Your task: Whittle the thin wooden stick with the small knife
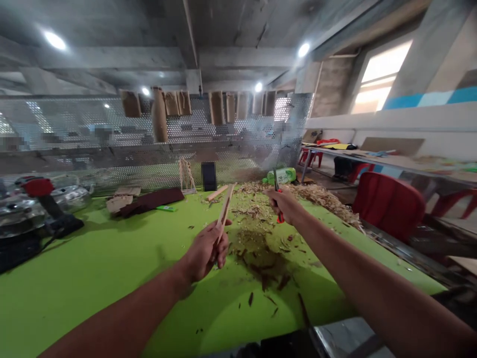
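My left hand point(208, 248) is closed round the lower part of a narrow wooden strip point(226, 205), which points up and away from me, with a darker streak along its face. To the right, my right hand point(283, 205) grips a knife with a red and black handle point(280, 218); its dark blade stands up above the fist, apart from the strip. Wood shavings point(257, 211) and dark bark-like slivers point(285, 282) lie scattered on the green tabletop point(122, 263) beneath and between my hands. Another pale wood piece point(217, 193) lies behind the strip.
A red and black power tool point(40, 191) stands at the left by shiny metal bowls. Brown sheets point(156, 200), a small wooden frame point(187, 176) and a green bottle point(282, 175) lie along the back, before a perforated metal screen point(238, 149). A red chair point(387, 206) stands right.
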Demonstrator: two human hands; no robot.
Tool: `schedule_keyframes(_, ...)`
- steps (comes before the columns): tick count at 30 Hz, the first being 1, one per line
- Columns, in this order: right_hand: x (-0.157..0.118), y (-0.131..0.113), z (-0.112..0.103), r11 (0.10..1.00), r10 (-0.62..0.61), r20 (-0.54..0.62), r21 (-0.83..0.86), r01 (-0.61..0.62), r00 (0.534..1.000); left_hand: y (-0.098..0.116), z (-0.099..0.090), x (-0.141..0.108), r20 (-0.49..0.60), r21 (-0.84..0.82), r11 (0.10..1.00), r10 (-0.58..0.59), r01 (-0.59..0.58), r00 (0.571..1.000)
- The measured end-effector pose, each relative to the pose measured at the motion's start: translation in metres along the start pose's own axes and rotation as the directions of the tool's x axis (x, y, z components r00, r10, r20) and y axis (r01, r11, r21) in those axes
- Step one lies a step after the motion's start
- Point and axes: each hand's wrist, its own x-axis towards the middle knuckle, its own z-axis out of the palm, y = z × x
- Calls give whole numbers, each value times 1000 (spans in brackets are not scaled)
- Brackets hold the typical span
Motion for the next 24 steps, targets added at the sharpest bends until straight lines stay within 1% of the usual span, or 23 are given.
schedule_keyframes(1,-4,-1,5,996,6,42,83,-10,999,0,-2,0,26,-40,999,-11,12,1000)
schedule_keyframes(3,-10,-4,13,988,4,97,151,-19,995,0,-4,0,51,-112,993,-34,39,998)
schedule_keyframes(7,-11,-7,20,987,16,190,153,-46,982,1,-11,0,-13,-274,961,-50,44,999)
schedule_keyframes(9,-9,-9,22,983,27,230,168,-67,973,2,-14,0,-24,-317,948,-47,37,999)
schedule_keyframes(12,-7,-11,24,980,37,281,178,-90,959,3,-19,-1,-31,-306,952,-41,29,999)
schedule_keyframes(15,-8,-12,25,985,45,316,146,-96,948,4,-22,-2,-89,-264,964,-1,-22,996)
schedule_keyframes(17,-8,-12,26,989,52,337,116,-96,940,5,-23,-1,-120,-227,973,10,-37,993)
schedule_keyframes(21,-8,-10,28,994,51,374,70,-83,926,6,-23,0,-171,-175,984,-19,-11,985)
schedule_keyframes(24,-6,-8,31,994,55,383,66,-86,922,5,-24,0,-179,-145,989,-25,-1,984)
